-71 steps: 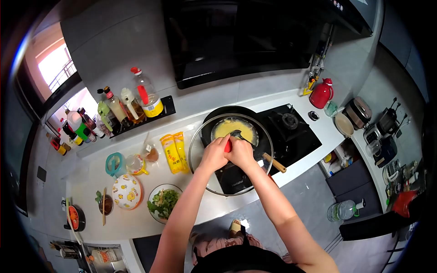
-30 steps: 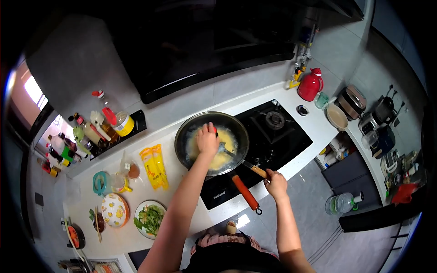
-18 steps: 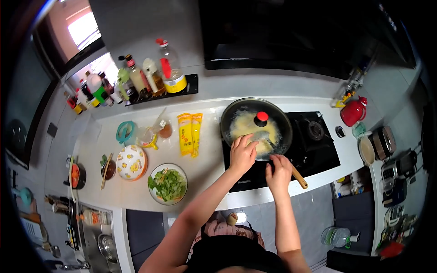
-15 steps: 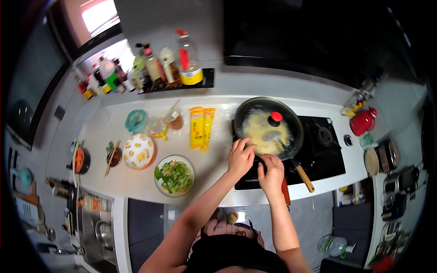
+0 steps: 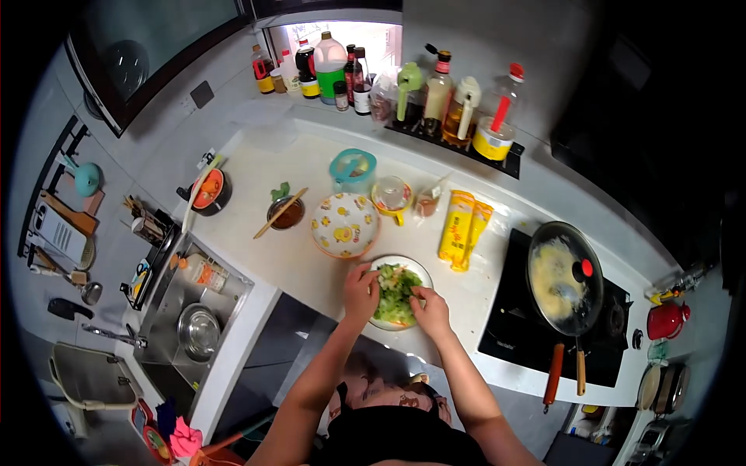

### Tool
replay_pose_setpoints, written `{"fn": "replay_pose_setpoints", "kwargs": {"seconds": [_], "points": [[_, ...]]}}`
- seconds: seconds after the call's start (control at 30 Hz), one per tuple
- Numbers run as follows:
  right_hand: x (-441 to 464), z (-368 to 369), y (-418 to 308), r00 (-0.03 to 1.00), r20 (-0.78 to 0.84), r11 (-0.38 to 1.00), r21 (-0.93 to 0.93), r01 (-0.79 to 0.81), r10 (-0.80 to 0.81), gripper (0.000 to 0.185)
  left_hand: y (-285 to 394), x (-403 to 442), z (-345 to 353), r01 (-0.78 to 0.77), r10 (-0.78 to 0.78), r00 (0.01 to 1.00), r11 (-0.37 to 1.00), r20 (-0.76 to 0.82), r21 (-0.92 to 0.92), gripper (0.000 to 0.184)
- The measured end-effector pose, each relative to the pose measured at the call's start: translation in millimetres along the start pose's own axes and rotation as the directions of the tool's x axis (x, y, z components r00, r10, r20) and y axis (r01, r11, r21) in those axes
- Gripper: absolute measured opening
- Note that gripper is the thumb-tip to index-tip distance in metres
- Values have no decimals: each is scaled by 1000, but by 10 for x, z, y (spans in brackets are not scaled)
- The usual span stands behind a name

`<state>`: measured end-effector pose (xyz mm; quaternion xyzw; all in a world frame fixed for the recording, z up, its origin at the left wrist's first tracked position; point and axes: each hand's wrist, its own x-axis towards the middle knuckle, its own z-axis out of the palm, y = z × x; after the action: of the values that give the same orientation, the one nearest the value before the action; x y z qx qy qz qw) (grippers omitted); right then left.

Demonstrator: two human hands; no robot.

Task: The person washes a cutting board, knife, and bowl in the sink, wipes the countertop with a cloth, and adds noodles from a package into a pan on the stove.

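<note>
A clear bowl (image 5: 426, 272) of chopped greens (image 5: 396, 297) stands near the front edge of the counter. My left hand (image 5: 360, 295) reaches over its left rim, with fingers spread and fingertips at the greens. From the right, my right hand (image 5: 430, 312) comes over the opposite rim, thumb and fingers apart and touching the greens. I see nothing lifted in either hand, though some fingertips are hard to make out. Over on the stove, a dark pan (image 5: 531, 268) with a wooden handle holds pale yellow food (image 5: 553, 283). A red-topped knob (image 5: 583, 270) shows above that food.
Behind the bowl are a duck-patterned bowl (image 5: 345, 225), a teal-lidded container (image 5: 353, 169) and yellow packets (image 5: 458, 229). Chopsticks (image 5: 281, 213) rest across a small sauce bowl. Bottles (image 5: 497, 140) line the back, a sink (image 5: 233, 299) lies left, and a red handle (image 5: 554, 373) juts from the stove.
Both my hands have moved left from the pan's front edge to the bowl of greens. The camera view has turned left, so the stove now appears farther right.
</note>
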<state>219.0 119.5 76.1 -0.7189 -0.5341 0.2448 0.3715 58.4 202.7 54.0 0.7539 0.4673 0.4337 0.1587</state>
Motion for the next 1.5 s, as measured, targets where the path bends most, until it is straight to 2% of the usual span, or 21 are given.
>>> {"fn": "replay_pose_setpoints", "kwargs": {"seconds": [0.03, 0.17, 0.2, 0.23, 0.37, 0.43, 0.53, 0.6, 0.67, 0.77, 0.87, 0.93, 0.97, 1.07, 1.1, 1.2, 1.3, 1.33, 1.37, 1.4, 1.5], "points": [[162, 193, 25, 999, -14, 999, 23, -46, 46, 26, -153, 62, -106, 8, -8, 1000, 1000, -10, -5, 20], [1112, 899, 294, 921, -245, 861, 485, -152, 301, 31, -763, 340, -455, 56, -52, 998, 994, 38, -98, 18], [1414, 1063, 451, 874, -384, 873, 481, -85, 297, 37, -932, 409, -506, 84, -76, 995, 987, 62, -137, 18], [1643, 1075, 378, 808, -388, 818, 543, -188, 443, 51, -1077, 487, -575, 48, -40, 997, 993, 68, -107, 19], [2374, 1088, 250, 663, -559, 866, 367, -340, 497, 87, -1505, 771, -764, 81, -59, 986, 987, 155, -140, 19], [2570, 1110, 310, 608, -594, 849, 401, -343, 526, 90, -1618, 928, -875, 109, -82, 979, 983, 185, -144, 19], [2564, 1134, 236, 633, -606, 871, 407, -274, 482, 80, -1824, 1055, -837, 123, -104, 986, 980, 127, -156, 19], [2428, 1222, 101, 607, -576, 817, 526, -237, 547, 72, -1885, 1192, -755, 198, -177, 978, 955, 112, -220, 19], [2258, 1389, 174, 618, -592, 840, 488, -236, 517, 61, -1853, 1433, -671, 280, -257, 958, 931, 125, -235, 18], [2106, 1446, 237, 672, -548, 857, 427, -288, 498, 54, -2049, 1893, -370, 184, -172, 979, 978, 113, -100, 19], [2078, 1412, 272, 700, -486, 845, 399, -355, 523, 47, -2382, 2272, 147, 282, -279, 940, 959, 198, 14, 28], [2061, 1354, 370, 749, -409, 849, 340, -405, 521, 43, -2519, 2531, 416, 363, -393, 840, 919, 373, 151, 39], [2059, 1420, 503, 761, -465, 887, 318, -333, 452, 39, -2573, 2630, 533, 391, -450, 769, 893, 453, 224, 44], [2027, 1313, 352, 791, -287, 813, 421, -402, 540, 39, -2653, 2782, 773, 796, -585, 445, 606, 678, -1, 53], [2053, 1317, 337, 782, -284, 806, 418, -419, 554, 40, -2687, 2784, 841, 775, -504, 462, 630, 730, -56, 53], [2122, 1283, 258, 716, -302, 759, 436, -483, 630, 36, -2692, 2752, 1078, 838, -534, 477, 515, 698, -179, 52], [2208, 1327, 469, 781, -337, 843, 333, -423, 525, 30, -2800, 2950, 1266, 836, -568, 486, 523, 664, -165, 47], [2246, 1340, 542, 772, -289, 811, 366, -457, 566, 29, -2918, 3005, 1375, 840, -585, 481, 522, 654, -151, 46], [2278, 1355, 615, 761, -238, 775, 398, -490, 603, 28, -3024, 3050, 1490, 769, -582, 592, 614, 558, -177, 43], [2296, 1355, 658, 748, -183, 737, 428, -523, 637, 28, -3087, 3104, 1563, 773, -600, 618, 582, 509, -253, 42], [2379, 1266, 653, 752, -61, 696, 433, -573, 657, 31, -3258, 3268, 1574, 801, -633, 595, 517, 495, -302, 42]]}}
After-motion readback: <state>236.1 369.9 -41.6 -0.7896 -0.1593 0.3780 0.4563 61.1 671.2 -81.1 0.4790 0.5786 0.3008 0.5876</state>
